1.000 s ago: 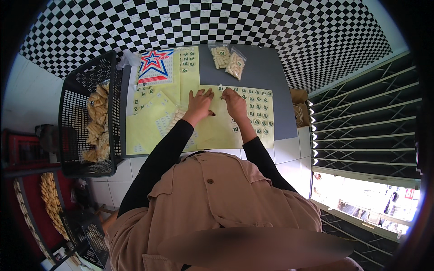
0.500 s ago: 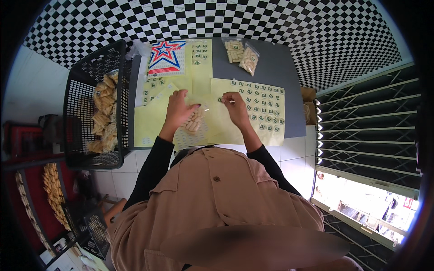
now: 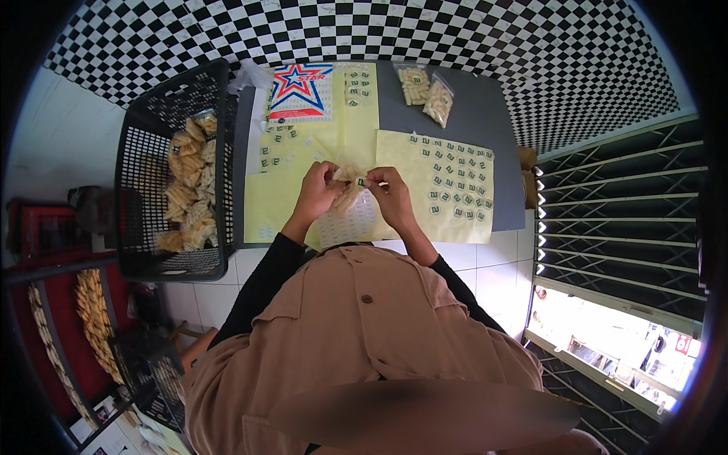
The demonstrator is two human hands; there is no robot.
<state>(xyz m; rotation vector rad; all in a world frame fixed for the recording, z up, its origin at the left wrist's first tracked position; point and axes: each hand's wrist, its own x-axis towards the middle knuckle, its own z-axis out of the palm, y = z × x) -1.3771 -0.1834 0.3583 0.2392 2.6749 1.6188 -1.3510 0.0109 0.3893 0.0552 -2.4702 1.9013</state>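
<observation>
A clear plastic bag of pale, finger-shaped snacks (image 3: pixel 346 200) is between my hands, above the yellow sticker sheets. My left hand (image 3: pixel 317 189) pinches the bag's upper part from the left side. In the fingertips of my right hand (image 3: pixel 390 199) is a small round sticker (image 3: pixel 362 182) with a dark mark, held against the bag. Whether it is stuck down I cannot tell. To the right lies a yellow sheet (image 3: pixel 394 216) bearing rows of the same round stickers. Beneath the bag is a paper (image 3: pixel 334 230) with small print.
A black plastic crate (image 3: pixel 225 167) with several snack bags stands left of the grey table (image 3: pixel 497 106). Two filled bags (image 3: pixel 437 102) lie at the back right. A red, white and blue star-printed packet (image 3: pixel 301 92) rests at the back left. A folding metal gate (image 3: pixel 618 235) is at right.
My right hand has moved left with the sticker to the bag. My left hand has closed on the bag's upper part and lifted it. The view has shifted slightly.
</observation>
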